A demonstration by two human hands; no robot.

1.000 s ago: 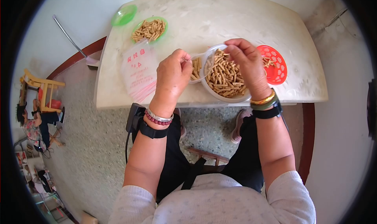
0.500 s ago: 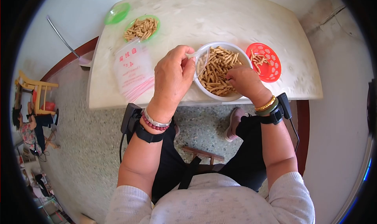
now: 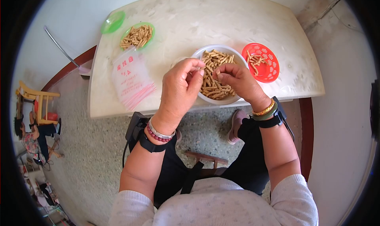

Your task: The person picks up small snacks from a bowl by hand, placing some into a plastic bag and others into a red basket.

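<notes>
Over the near left rim of a white bowl, my left hand is closed in a pinch on a clear plastic bag, most of it hard to see against the bowl. My right hand hovers above the bowl's right side, thumb and forefinger pinching a short brown stick. Brown stick-shaped pieces fill much of the bowl. The two hands are close but apart.
A red perforated basket with several sticks stands right of the bowl. At left lie a stack of printed zip bags, a green plate of sticks and a green lid-like dish. Another person sits far left.
My right hand has come up out of the sticks and moved left toward my left hand, now with a stick at its fingertips. My left hand has lowered slightly and shifted right.
</notes>
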